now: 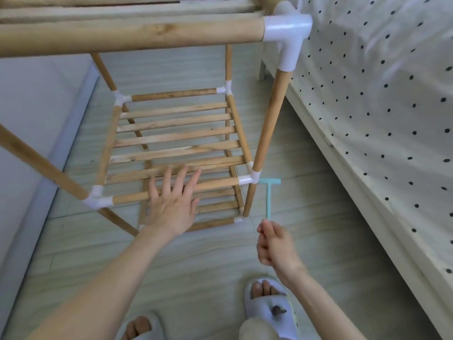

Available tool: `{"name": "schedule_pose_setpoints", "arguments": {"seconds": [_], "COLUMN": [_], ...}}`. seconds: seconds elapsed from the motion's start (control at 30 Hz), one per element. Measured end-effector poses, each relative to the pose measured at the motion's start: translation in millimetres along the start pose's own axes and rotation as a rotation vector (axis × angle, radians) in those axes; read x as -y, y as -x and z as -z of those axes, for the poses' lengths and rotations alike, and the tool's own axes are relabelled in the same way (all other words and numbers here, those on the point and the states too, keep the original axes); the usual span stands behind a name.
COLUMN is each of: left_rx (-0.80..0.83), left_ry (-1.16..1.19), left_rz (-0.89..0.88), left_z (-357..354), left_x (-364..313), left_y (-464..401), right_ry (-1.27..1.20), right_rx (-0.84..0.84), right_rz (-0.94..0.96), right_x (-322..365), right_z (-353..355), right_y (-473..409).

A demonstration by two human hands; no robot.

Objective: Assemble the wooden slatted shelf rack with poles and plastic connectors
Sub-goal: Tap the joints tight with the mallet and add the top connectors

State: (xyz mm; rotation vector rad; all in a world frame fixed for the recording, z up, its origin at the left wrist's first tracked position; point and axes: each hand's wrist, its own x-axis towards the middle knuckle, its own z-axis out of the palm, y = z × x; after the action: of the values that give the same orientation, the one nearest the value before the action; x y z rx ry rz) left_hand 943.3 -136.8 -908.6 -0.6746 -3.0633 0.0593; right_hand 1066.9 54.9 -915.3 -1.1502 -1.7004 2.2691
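The wooden shelf rack point(176, 133) stands on the floor, seen from above, with round poles joined by white plastic connectors. Its top front pole point(127, 36) runs into a white corner connector point(286, 33) at upper right. The middle slatted shelf has a front pole ending in another white connector point(248, 179). My left hand point(171, 204) lies flat with fingers spread, over that front pole. My right hand point(274, 244) grips the handle of a small teal plastic hammer point(269, 192), whose head is just right of the middle connector.
A bed with a white polka-dot sheet point(380, 106) runs along the right, close to the rack. A pale wall and baseboard point(44, 168) border the left. My feet in light slippers point(267, 305) stand on the wood-look floor in front.
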Motion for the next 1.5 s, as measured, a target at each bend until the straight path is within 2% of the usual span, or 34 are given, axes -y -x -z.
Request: {"name": "schedule_pose_setpoints", "arguments": {"seconds": [0.03,0.1,0.13,0.23,0.27,0.33,0.37,0.47,0.5,0.57,0.6,0.67,0.7,0.8,0.83,0.9,0.93,1.03,1.07,1.13,1.17,1.27,1.3,1.37,1.4,1.47,1.5], "left_rx": [-0.001,0.009,0.014,0.033,0.046,0.059,0.056,0.053,0.057,0.063,0.061,0.064,0.067,0.077,0.075,0.073,0.076,0.063,0.063,0.061,0.062,0.06,0.061,0.074,0.083,0.094,0.095], "left_ry": [0.002,-0.015,-0.016,-0.002,0.009,0.021,0.02,0.015,0.015,0.014,0.013,0.013,0.012,0.011,0.012,0.015,0.018,0.023,0.024,0.033,0.036,0.033,0.033,0.032,0.032,0.033,0.035], "left_rz": [-0.002,-0.011,-0.014,-0.023,-0.024,-0.022,-0.018,-0.019,-0.02,-0.015,-0.01,-0.011,-0.014,-0.006,-0.001,-0.005,-0.009,-0.004,0.0,-0.002,-0.002,-0.001,-0.001,-0.005,-0.007,-0.004,0.001], "left_z": [-1,-1,0,3,5,5,5,5,5,5,5,5,5,5,5,5,4,3,3,3,3,4,5,6,6,7,7], "left_x": [0,1,2,4,5,5,5,5,6,6,6,6,5,6,5,6,6,6,6,6,6,5,5,6,6,6,6], "left_y": [0,-2,-2,-4,-4,-5,-6,-6,-6,-7,-6,-6,-7,-8,-7,-7,-7,-8,-7,-8,-7,-7,-7,-7,-7,-8,-9], "right_ry": [-0.048,-0.22,-0.232,-0.026,-0.035,-0.152,-0.132,0.076,0.074,0.004,0.039,0.178,0.156,0.044,0.092,0.222,0.192,0.042,0.073,0.212,0.167,0.028,0.056,0.144,0.142,0.043,0.039], "right_rx": [-0.009,-0.159,-0.18,0.026,0.017,-0.129,-0.151,0.023,-0.005,-0.177,-0.185,-0.01,0.021,-0.165,-0.144,0.015,0.0,-0.307,-0.285,-0.039,-0.049,-0.351,-0.299,-0.059,-0.081,-0.283,-0.295], "right_rz": [0.007,0.05,0.059,-0.014,-0.019,0.05,0.079,0.048,0.064,0.122,0.124,0.063,0.05,0.122,0.116,0.068,0.073,0.182,0.169,0.06,0.051,0.145,0.13,0.095,0.108,0.158,0.169], "right_x": [2,10,10,3,3,10,11,16,19,28,30,28,26,35,36,36,38,49,49,40,39,52,50,39,38,44,45], "right_z": [2,7,8,2,2,5,6,3,4,10,10,5,4,9,11,14,18,30,29,25,25,23,18,6,3,2,1], "right_y": [-2,-4,-5,1,2,0,-2,-1,-4,-7,-9,-5,-7,-12,-13,-12,-16,-25,-24,-18,-20,-23,-21,-13,-13,-15,-15]}}
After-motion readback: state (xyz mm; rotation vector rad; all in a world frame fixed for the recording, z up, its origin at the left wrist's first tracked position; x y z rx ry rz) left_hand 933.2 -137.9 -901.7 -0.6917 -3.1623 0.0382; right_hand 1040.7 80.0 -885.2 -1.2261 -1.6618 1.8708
